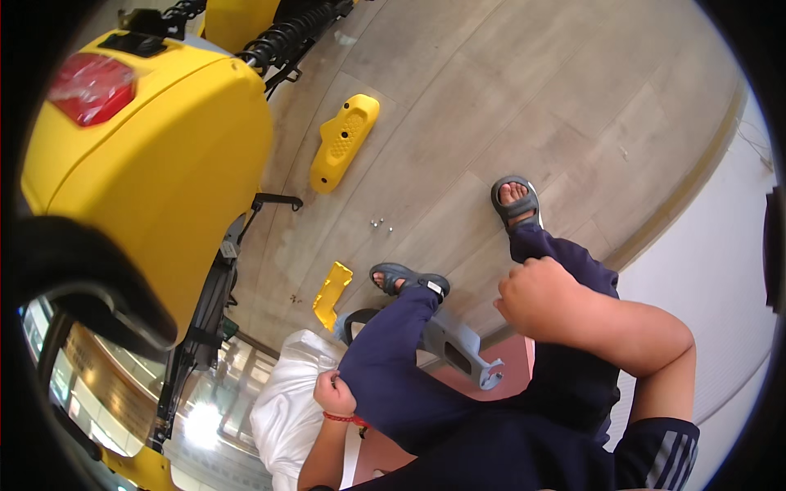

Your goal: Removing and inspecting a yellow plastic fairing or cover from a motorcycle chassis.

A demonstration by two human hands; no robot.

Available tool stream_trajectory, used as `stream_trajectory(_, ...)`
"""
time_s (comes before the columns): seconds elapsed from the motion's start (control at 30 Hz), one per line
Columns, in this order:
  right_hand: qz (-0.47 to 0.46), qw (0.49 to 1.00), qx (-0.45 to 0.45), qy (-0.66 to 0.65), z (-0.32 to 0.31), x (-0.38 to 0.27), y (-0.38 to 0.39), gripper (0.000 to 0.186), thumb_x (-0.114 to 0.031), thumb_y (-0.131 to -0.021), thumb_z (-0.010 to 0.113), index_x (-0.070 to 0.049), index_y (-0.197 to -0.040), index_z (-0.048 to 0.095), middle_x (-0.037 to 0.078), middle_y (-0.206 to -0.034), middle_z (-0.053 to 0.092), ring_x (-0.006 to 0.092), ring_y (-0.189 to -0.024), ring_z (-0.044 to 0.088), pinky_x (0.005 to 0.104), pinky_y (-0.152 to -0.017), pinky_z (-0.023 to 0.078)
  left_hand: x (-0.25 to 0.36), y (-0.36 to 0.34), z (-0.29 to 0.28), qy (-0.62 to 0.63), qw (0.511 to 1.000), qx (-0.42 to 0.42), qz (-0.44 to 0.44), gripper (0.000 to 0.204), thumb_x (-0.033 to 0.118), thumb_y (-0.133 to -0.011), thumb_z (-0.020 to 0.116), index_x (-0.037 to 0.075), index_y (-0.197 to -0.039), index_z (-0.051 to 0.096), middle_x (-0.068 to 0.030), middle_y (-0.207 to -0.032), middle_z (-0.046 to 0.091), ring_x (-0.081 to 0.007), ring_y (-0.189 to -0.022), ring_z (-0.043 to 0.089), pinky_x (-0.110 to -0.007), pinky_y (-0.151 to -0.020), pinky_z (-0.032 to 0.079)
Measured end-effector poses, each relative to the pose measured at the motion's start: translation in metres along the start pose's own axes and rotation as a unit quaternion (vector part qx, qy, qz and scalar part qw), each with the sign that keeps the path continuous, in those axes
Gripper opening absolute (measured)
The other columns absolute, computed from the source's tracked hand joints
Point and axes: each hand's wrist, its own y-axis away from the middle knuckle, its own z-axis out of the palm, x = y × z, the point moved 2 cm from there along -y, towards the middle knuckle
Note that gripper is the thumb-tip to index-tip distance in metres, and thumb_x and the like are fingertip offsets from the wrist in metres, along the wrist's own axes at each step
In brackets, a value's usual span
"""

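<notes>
My left hand, with a red bracelet at the wrist, is closed beside my left thigh. A small dark spot shows between its fingers, too little to name. Over my right knee, my right hand is curled into a fist, and whatever it holds, if anything, is hidden. Near my left leg, a grey-blue plastic part lies partly under the thigh. A small bent yellow plastic piece is on the floor by my left sandal. Farther off lies a long yellow cover with dark holes.
A yellow scooter with a red tail light and a black spring shock absorber fills the left side. Several small screws are scattered on the wood-look floor. White cloth hangs beside my left arm. A pale wall stands at right.
</notes>
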Motion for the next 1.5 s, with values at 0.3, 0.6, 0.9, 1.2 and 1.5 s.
stream_trajectory(0.3, -0.170, 0.979, 0.083, 0.078, -0.041, 0.021, 0.004, 0.016, -0.020, -0.077, 0.058, -0.007, -0.080, 0.066, 0.007, -0.079, 0.064, 0.0220, -0.075, 0.061, 0.0340, -0.065, 0.043, 0.039, -0.119, 0.045, -0.026, 0.993, -0.081, 0.077, 0.013, -0.001, -0.078, 0.052, -0.002, -0.089, 0.059, -0.0200, -0.082, 0.062, -0.0364, -0.075, 0.061, -0.040, -0.067, 0.049)
stream_trajectory(0.6, -0.344, 0.925, 0.125, 0.104, -0.060, 0.031, -0.029, 0.020, -0.022, -0.076, 0.054, -0.007, -0.072, 0.068, 0.004, -0.071, 0.062, 0.0201, -0.070, 0.057, 0.0339, -0.066, 0.039, 0.122, -0.253, 0.147, 0.109, 0.952, -0.245, 0.145, 0.029, -0.002, -0.078, 0.048, -0.001, -0.106, 0.055, -0.0190, -0.100, 0.060, -0.0304, -0.087, 0.061, -0.036, -0.076, 0.049)
stream_trajectory(0.9, -0.412, 0.889, 0.065, 0.189, -0.085, 0.039, -0.063, 0.033, -0.032, -0.080, 0.048, -0.006, -0.088, 0.068, 0.006, -0.089, 0.065, 0.0209, -0.087, 0.057, 0.0347, -0.080, 0.036, 0.135, -0.271, 0.210, 0.196, 0.957, -0.194, 0.087, 0.028, -0.004, -0.079, 0.048, 0.000, -0.105, 0.055, -0.0117, -0.092, 0.057, -0.0202, -0.078, 0.057, -0.032, -0.073, 0.048)
stream_trajectory(1.2, -0.485, 0.850, 0.064, 0.195, -0.090, 0.056, -0.071, 0.023, -0.025, -0.080, 0.049, -0.010, -0.081, 0.066, 0.005, -0.084, 0.063, 0.0202, -0.085, 0.056, 0.0330, -0.080, 0.038, 0.154, -0.279, 0.245, 0.453, 0.842, -0.258, -0.136, 0.022, 0.001, -0.088, 0.048, 0.000, -0.110, 0.050, 0.0007, -0.082, 0.049, -0.0065, -0.071, 0.051, -0.028, -0.072, 0.053)
stream_trajectory(1.5, -0.500, 0.855, 0.062, 0.121, -0.089, 0.061, -0.070, 0.021, -0.027, -0.081, 0.049, -0.013, -0.081, 0.065, 0.003, -0.084, 0.062, 0.0193, -0.086, 0.055, 0.0319, -0.080, 0.038, 0.170, -0.309, 0.290, 0.211, 0.968, -0.125, 0.043, 0.013, 0.006, -0.085, 0.056, 0.001, -0.097, 0.058, -0.0118, -0.087, 0.059, -0.0204, -0.075, 0.060, -0.033, -0.068, 0.049)
